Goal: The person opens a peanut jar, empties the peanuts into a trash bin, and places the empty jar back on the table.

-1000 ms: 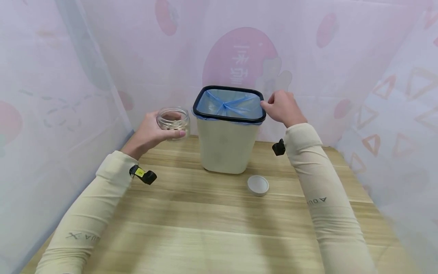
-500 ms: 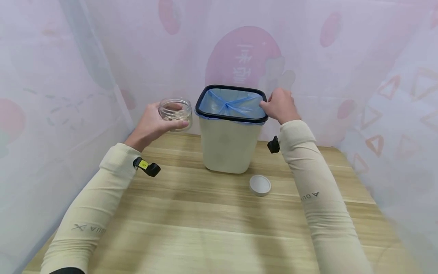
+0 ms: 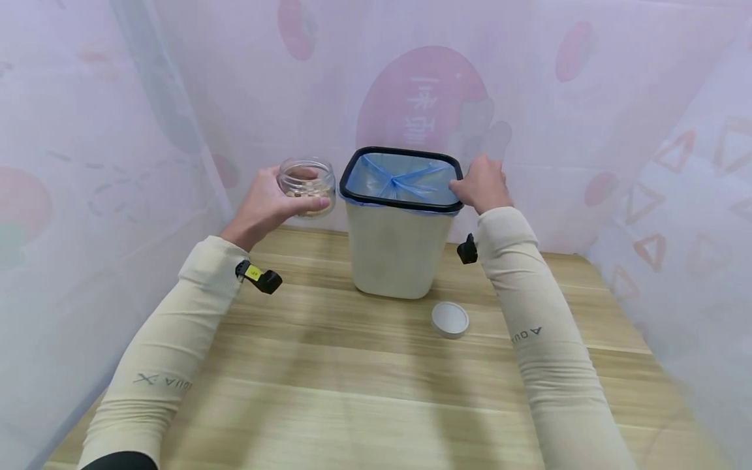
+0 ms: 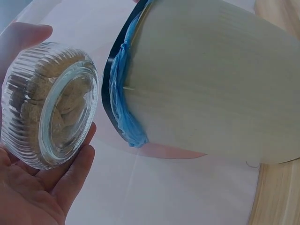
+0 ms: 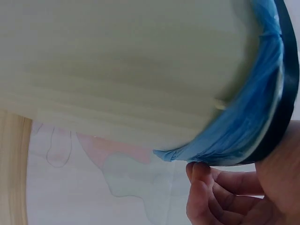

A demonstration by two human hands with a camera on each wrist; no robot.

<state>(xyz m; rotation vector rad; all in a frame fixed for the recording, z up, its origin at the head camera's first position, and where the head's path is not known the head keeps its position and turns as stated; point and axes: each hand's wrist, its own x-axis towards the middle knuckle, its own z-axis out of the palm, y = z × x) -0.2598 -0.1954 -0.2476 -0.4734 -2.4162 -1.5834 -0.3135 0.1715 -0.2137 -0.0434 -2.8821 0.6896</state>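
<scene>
My left hand [image 3: 258, 207] holds a clear, open-topped jar [image 3: 305, 189] with light-brown pieces at its bottom. The jar is upright, raised just left of a cream waste bin [image 3: 399, 254]. In the left wrist view its ribbed side and round base [image 4: 70, 110] show, with thumb above and fingers below. The bin has a black rim [image 3: 411, 204] and is lined with a blue bag [image 3: 395, 184]. At the bin's right side my right hand [image 3: 485, 186] grips the rim, thumb over the edge. Its curled fingers [image 5: 201, 192] lie outside, against the bag's folded edge.
A round white lid [image 3: 450, 319] lies on the wooden table [image 3: 352, 365] in front of the bin, to its right. Pale printed cloth [image 3: 247, 65] encloses the back and both sides.
My left hand has lifted the jar to about the height of the bin's rim. The right hand keeps its place on the rim, its wrist shifting slightly left.
</scene>
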